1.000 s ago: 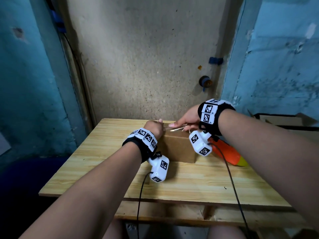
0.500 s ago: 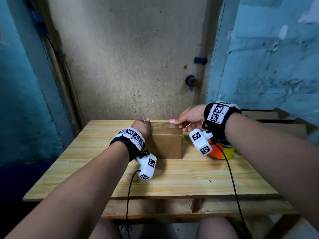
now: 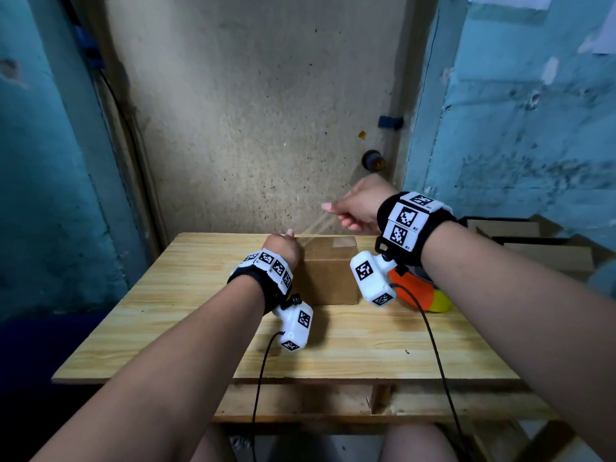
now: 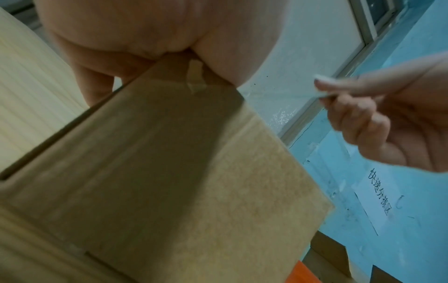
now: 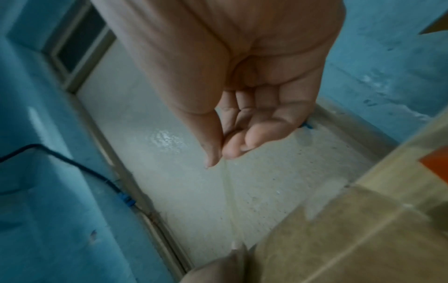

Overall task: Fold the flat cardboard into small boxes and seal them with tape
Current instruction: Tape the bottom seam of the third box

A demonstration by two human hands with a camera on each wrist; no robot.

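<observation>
A small brown cardboard box (image 3: 328, 275) stands closed on the wooden table (image 3: 200, 311). My left hand (image 3: 283, 248) grips its top left corner, thumb on the top face and fingers down the left side, as the left wrist view shows (image 4: 157, 28). My right hand (image 3: 356, 205) hovers above the box's far edge and pinches one end of a clear tape strip (image 3: 315, 226) between thumb and forefinger. The strip (image 5: 230, 201) runs taut from that pinch down to the corner under my left thumb. A patch of tape (image 4: 196, 76) sticks at that corner.
An orange and yellow tape dispenser (image 3: 416, 291) lies on the table right of the box, partly behind my right wrist camera. Flat cardboard pieces (image 3: 533, 248) are stacked beyond the table's right edge. A beige wall panel (image 3: 250, 128) rises just behind the table.
My right hand has risen from the box top, up and to the right, drawing the tape strip taut into the air. My left hand has stayed at the box's left corner.
</observation>
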